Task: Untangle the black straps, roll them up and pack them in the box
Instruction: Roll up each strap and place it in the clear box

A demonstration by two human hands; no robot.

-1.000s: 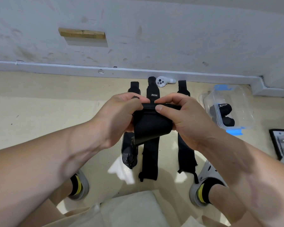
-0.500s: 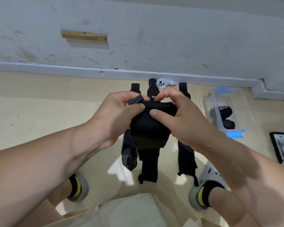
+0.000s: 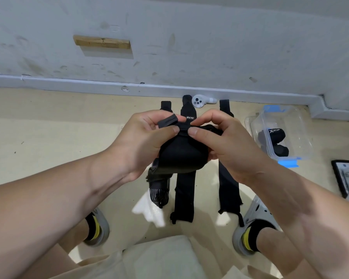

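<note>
Both hands hold one black strap roll [image 3: 182, 156] above the floor. My left hand [image 3: 143, 137] grips its left side, and a short strap end sticks up between thumb and fingers. My right hand [image 3: 222, 137] pinches the roll's top edge. Beneath them three black straps lie flat and side by side on the floor: a left strap [image 3: 159, 194] with a striped end, a middle strap [image 3: 184, 196] with white lettering, and a right strap [image 3: 228, 190]. A clear plastic box [image 3: 290, 121] with blue clips sits to the right and holds two rolled straps [image 3: 274, 139].
A white controller [image 3: 200, 100] lies by the grey wall's skirting. A black and grey metal piece [image 3: 346, 178] is at the right edge. My two feet in grey clogs [image 3: 250, 224] flank the straps, and a cream cushion [image 3: 159, 256] sits below.
The hanging tail of the held strap has been wound up into the roll, which is now thicker. Both hands shifted their grip to the roll's top.
</note>
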